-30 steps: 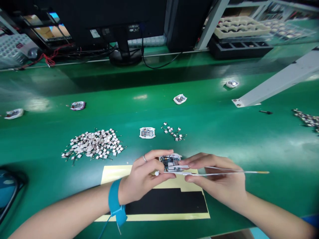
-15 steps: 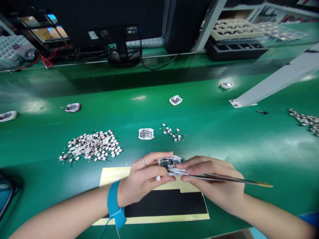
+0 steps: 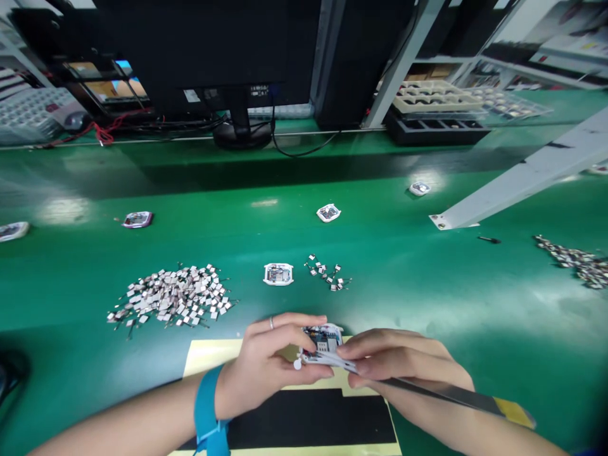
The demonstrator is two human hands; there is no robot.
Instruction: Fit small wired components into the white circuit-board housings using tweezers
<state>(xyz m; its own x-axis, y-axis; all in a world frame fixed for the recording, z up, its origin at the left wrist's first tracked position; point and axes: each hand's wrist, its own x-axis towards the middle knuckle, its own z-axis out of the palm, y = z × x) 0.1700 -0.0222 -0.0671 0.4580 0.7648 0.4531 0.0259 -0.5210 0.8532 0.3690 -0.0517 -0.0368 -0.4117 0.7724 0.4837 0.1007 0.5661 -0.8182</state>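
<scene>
A white plastic casing with exposed circuit board [image 3: 327, 344] sits pinched in our left hand [image 3: 263, 349] above a yellow-edged black sheet [image 3: 308, 419], while our right hand [image 3: 413, 362] pinches silvery metal tweezers [image 3: 451, 394], tips at the casing; beyond, small pale square parts [image 3: 175, 296] heap on the green tabletop [image 3: 427, 291].

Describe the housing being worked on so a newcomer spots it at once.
On the near part of the green bench lies a yellow sheet. Near its far edge, the left hand grips a white housing with its circuit board exposed. Unlike the open housings lying beyond, it is handheld, with tweezers from the right hand at its near edge.
</scene>
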